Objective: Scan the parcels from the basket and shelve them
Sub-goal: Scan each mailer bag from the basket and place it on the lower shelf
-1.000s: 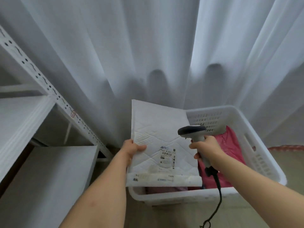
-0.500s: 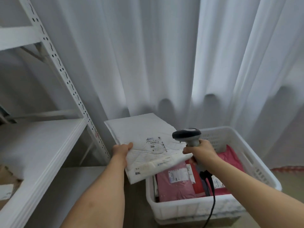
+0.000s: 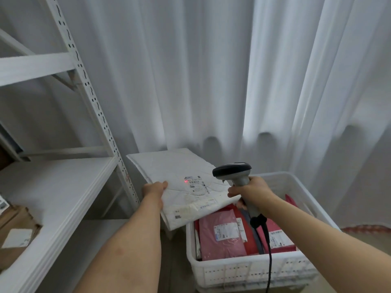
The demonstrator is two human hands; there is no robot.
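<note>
The left hand (image 3: 154, 188) grips the left edge of a white padded envelope (image 3: 179, 187), thumb on top and fingers hidden beneath, holding it nearly flat in the air with its label (image 3: 196, 183) facing up. A red dot of light (image 3: 186, 181) sits on the left end of that label. At about three o'clock from the envelope, the right hand (image 3: 251, 191) is wrapped round the grip of a grey scanner (image 3: 232, 172), whose dark head points left toward the label; its black cable (image 3: 268, 250) hangs down past the wrist. The envelope's near right edge seems to touch the right hand, though the view does not settle it. Below the scanner, at five o'clock from the envelope, a white basket (image 3: 249, 271) stands on the floor, holding several pink and red parcels (image 3: 222, 235) with white labels. At nine o'clock stands a white metal shelf (image 3: 55, 191), with a brown cardboard box (image 3: 17, 233) on its near left end. White curtains (image 3: 201, 70) hang behind everything.
</note>
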